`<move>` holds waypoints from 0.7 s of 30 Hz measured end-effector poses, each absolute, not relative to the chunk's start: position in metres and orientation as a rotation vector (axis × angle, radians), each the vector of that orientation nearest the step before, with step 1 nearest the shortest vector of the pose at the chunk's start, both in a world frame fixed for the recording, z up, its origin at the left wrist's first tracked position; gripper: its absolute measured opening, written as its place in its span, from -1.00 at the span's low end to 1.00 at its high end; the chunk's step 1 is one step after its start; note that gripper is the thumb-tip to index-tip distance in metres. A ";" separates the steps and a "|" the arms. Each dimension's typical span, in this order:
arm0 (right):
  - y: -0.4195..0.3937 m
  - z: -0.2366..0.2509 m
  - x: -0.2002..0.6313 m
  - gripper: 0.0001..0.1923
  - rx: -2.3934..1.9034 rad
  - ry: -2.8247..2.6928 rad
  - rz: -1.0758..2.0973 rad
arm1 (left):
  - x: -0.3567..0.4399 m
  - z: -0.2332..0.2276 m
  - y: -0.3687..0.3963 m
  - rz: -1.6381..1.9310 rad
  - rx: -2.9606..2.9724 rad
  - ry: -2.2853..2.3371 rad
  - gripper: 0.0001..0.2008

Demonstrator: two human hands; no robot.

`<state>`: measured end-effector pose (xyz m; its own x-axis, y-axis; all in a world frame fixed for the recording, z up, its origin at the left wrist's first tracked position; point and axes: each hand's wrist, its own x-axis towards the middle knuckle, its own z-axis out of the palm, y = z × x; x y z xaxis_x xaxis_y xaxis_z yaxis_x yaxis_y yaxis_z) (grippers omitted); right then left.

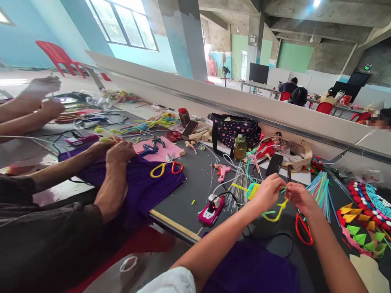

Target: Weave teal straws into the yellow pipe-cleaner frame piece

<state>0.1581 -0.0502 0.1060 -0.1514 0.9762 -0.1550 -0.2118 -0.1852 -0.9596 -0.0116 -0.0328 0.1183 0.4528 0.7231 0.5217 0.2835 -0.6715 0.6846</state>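
Note:
My left hand [269, 192] and my right hand [301, 198] meet above the dark table, fingers pinched together. Between their fingertips is a short piece of green pipe cleaner [284, 189]. Just under them hangs or lies a bent yellow pipe cleaner [278, 213]; whether a hand holds it too I cannot tell. Behind my left hand is a yellow and teal fuzzy piece [253, 190], partly hidden by it. Red-handled scissors [303, 230] lie beneath my right wrist, and a bundle of pastel pipe cleaners [320, 191] sits just beyond.
A magenta power strip [211, 211], pink glue gun [222, 172], thin wires [240, 185] and a bottle [240, 147] lie left of my hands. A phone [274, 165] rests ahead. Co-workers' hands [119, 152] work at the left over purple cloth [146, 191]. Felt pieces [360, 228] lie right.

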 end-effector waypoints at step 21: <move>-0.060 -0.001 0.140 -0.53 -1.111 -0.684 1.031 | -0.015 0.043 0.005 1.192 0.523 0.765 -0.83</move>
